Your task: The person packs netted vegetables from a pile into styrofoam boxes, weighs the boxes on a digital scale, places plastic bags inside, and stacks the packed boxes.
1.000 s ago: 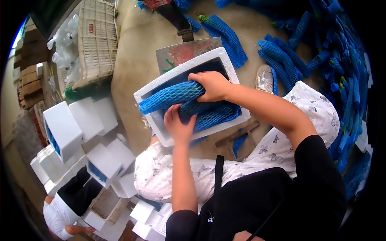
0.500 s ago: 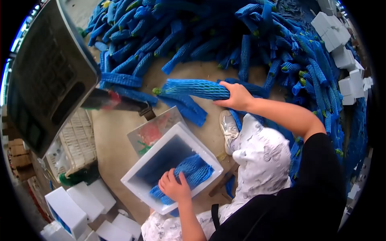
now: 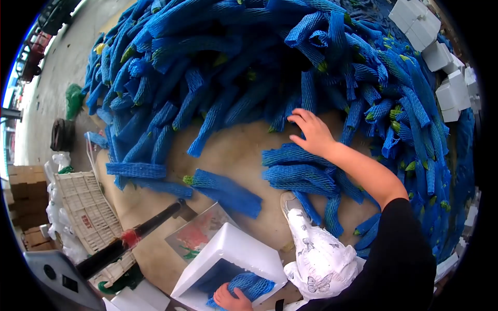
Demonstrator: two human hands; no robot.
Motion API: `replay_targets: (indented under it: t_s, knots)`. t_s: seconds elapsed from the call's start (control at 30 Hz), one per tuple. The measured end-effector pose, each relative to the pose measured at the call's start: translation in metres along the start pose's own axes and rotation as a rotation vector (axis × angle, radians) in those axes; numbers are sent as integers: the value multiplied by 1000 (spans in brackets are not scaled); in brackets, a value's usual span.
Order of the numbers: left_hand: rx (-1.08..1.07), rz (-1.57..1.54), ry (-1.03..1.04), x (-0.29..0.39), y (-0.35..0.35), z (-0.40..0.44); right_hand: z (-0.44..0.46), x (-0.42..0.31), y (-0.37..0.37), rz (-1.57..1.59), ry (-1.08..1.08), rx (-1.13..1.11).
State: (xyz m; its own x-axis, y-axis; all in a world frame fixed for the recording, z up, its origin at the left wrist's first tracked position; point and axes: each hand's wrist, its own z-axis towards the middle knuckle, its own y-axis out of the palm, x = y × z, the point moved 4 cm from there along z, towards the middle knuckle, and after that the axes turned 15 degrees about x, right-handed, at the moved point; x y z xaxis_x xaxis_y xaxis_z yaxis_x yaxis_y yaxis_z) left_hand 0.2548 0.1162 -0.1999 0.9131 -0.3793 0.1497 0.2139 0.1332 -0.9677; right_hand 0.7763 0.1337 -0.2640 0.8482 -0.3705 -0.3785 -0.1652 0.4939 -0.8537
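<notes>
My left hand (image 3: 231, 299) is inside a white foam box (image 3: 249, 248), its fingers curled over a blue net-wrapped bundle (image 3: 253, 285) lying there. The box stands tilted, and its near part is cut off by the lower frame edge. My right hand (image 3: 314, 133) is reaching forward, fingers spread with nothing in them. Just below it, several blue netted bundles (image 3: 301, 177) lie on the floor beside my shoe. Another netted bundle (image 3: 223, 192) with a green tip lies alone, left of these.
A large heap of blue netted bundles (image 3: 207, 111) curves across the far side and right. A scale's dark post (image 3: 155, 216) and metal platform (image 3: 199, 233) stand left of the box. Farther left is a cream plastic crate (image 3: 88, 205). White foam boxes (image 3: 451, 93) line the right edge.
The netted bundle that my right hand gripped is no longer in it, and the fingers have opened. My left hand stays in the box. The view has tilted up toward the heap.
</notes>
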Motion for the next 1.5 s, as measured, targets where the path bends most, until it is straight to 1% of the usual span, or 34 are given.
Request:
replay_targets:
  t_s: [0.1, 0.17, 0.2, 0.27, 0.3, 0.37, 0.4, 0.47, 0.5, 0.57, 0.6, 0.67, 0.73, 0.8, 0.83, 0.9, 0.93, 1.0, 1.07, 1.1, 1.2, 1.27, 1.33, 1.4, 1.5]
  knots:
    - [-48, -33, -71, -7, 6, -5, 113, 11, 51, -40, -123, 197]
    - [-67, -7, -92, -12, 10, -9, 175, 25, 99, -184, -325, 211]
    - [-87, 5, -112, -14, 12, -11, 189, 36, 121, -174, -323, 206]
    - [-119, 19, -130, -13, 12, -9, 207, 40, 147, -440, -271, 131]
    - [-131, 33, -138, -14, 12, -9, 210, 36, 154, -434, -271, 124]
    - [-152, 54, -147, -16, 13, -12, 212, 26, 156, -603, -188, -36]
    - [-139, 45, -142, -18, 13, -13, 207, 28, 155, -602, -183, -49]
    - [-130, 25, -150, -18, 13, -15, 202, 29, 148, -550, -386, 43]
    - [-131, 20, -149, -17, 13, -14, 203, 32, 145, -559, -394, 41]
    - [-127, 13, -149, -15, 14, -12, 208, 33, 141, -608, -377, -49]
    - [-106, 8, -143, -14, 14, -11, 216, 32, 141, -610, -380, -47]
    - [-98, 17, -139, -16, 5, -12, 229, 20, 145, -931, -483, -257]
    - [-116, 51, -149, -15, 8, -13, 222, 17, 133, -934, -592, -179]
    - [-92, 47, -161, -12, 10, -10, 209, 21, 112, -727, -623, -85]
    - [-92, 34, -154, -12, 10, -9, 207, 23, 107, -724, -629, -83]
    - [-109, 30, -147, -14, 7, -10, 198, 25, 100, -538, -509, -193]
    - [-86, 7, -132, -15, 9, -10, 191, 11, 92, -529, -509, -201]
    - [-71, -14, -126, -12, 7, -8, 159, -21, 81, -336, -242, -529]
    - [-70, -35, -97, -7, 6, 0, 122, -51, 84, -298, -385, -802]
    - [-64, -32, -98, -8, 7, 1, 130, -56, 98, -295, -388, -797]
    - [-84, -10, -80, -9, 5, -2, 181, -62, 185, 169, 287, -313]
    - [-140, -76, -152, -6, 11, 2, 196, -52, 261, 172, 685, -205]
    - [-135, -69, -150, -8, 12, 1, 190, -83, 277, -148, 702, 150]
    - [-118, -67, -168, -11, 14, -2, 192, -74, 295, -160, 715, 161]
    - [-113, -76, -172, -10, 15, 0, 195, -74, 273, -179, 729, 167]
